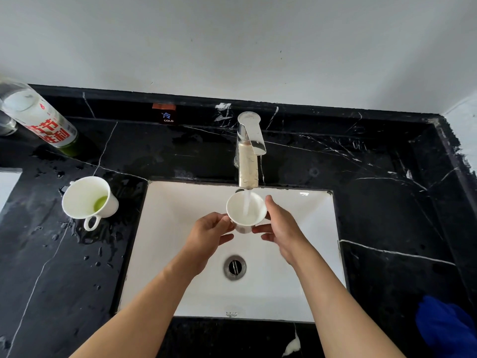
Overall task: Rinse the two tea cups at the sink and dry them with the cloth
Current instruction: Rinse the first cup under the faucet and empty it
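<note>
The tea cup (246, 211) I hold is plain white. The second tea cup (86, 198) is white with green residue inside. Tabletop (374, 202): black, white-veined. Sink basin (296, 254): white. Cloth (446, 326): solid blue. Bottle (42, 120): white, red lettering, green base.

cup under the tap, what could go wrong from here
1. The cup under the tap is wet and both hands, left hand and right hand, hold it only by the fingers; it could slip into the sink.
2. Water may overflow or splash onto the already wet counter.
3. The second cup still holds green residue near the counter's sink edge; an elbow might knock it.
</note>
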